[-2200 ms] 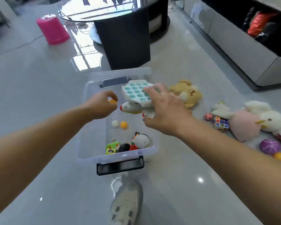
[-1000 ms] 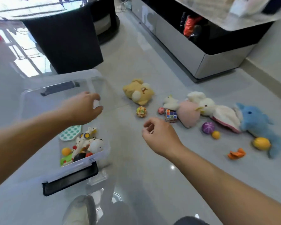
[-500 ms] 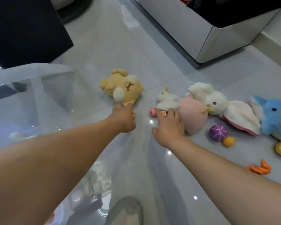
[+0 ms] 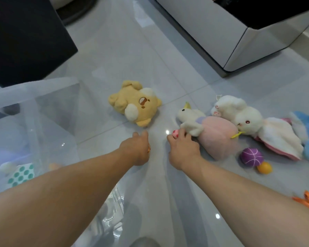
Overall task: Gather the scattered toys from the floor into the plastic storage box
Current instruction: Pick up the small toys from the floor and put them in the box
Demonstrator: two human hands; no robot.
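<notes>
Leaving the box [image 4: 34, 90], both hands are now down at the floor [image 4: 132, 56], where a second ago they hung empty in the air. The left hand [image 4: 137, 148] curls over a small orange toy [image 4: 149, 150], mostly hidden, and the right hand [image 4: 183, 148] pinches the pink ball [image 4: 175, 135] just beside the pink plush [image 4: 219, 136]. So, I think, two more small things are ready to go to the box, which stands at the left.

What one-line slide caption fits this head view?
Gathering toys: right hand pinches a pink ball beside the pink plush; left hand holds a small orange toy near the yellow plush.
</notes>
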